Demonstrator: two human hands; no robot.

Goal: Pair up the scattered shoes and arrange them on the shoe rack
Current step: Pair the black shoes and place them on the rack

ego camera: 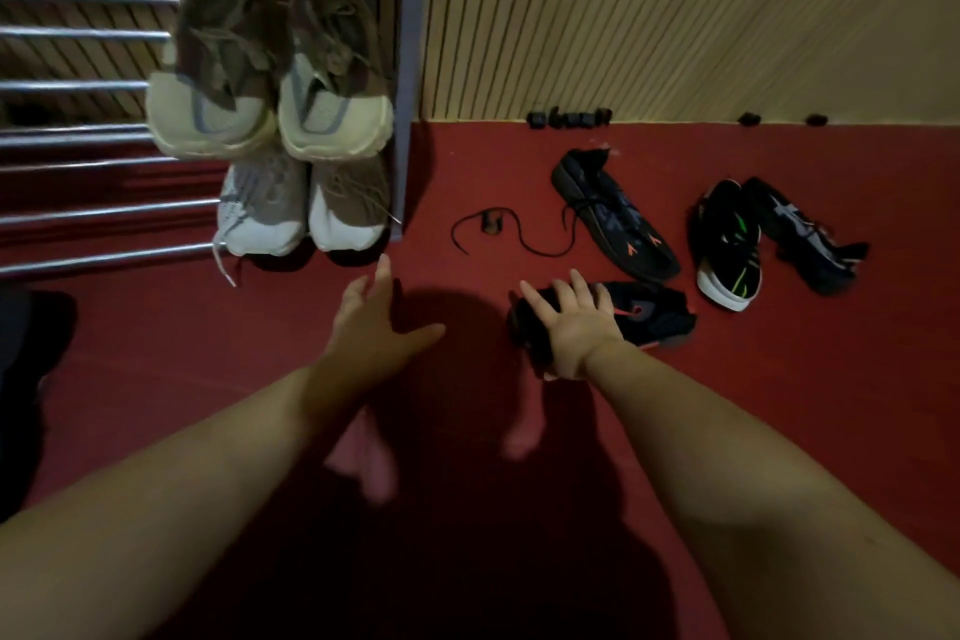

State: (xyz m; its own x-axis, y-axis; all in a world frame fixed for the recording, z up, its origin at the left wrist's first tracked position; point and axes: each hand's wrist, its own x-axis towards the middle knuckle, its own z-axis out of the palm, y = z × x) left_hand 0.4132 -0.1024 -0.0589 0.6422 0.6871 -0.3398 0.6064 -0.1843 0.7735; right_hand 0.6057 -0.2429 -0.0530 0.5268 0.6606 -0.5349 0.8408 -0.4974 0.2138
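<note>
Shoe rack (78, 36), far left: metal bars, with a beige pair (270, 83) at the upper tier's right end and a pale grey pair (301, 208) below, toes toward me, stored as matched sets.

My left hand (374, 322): fingers spread, holding nothing, hovering over the red floor (208, 353), likely free to take a mate.

My right hand (571, 327): fingers curled over a black-and-coral shoe (644, 312), gripping it.

Its likely mate (618, 218) lies just beyond, lace trailing left.

Floor, right: a green-striped black shoe (727, 250) beside a white-striped black shoe (800, 234), unsorted.
</note>
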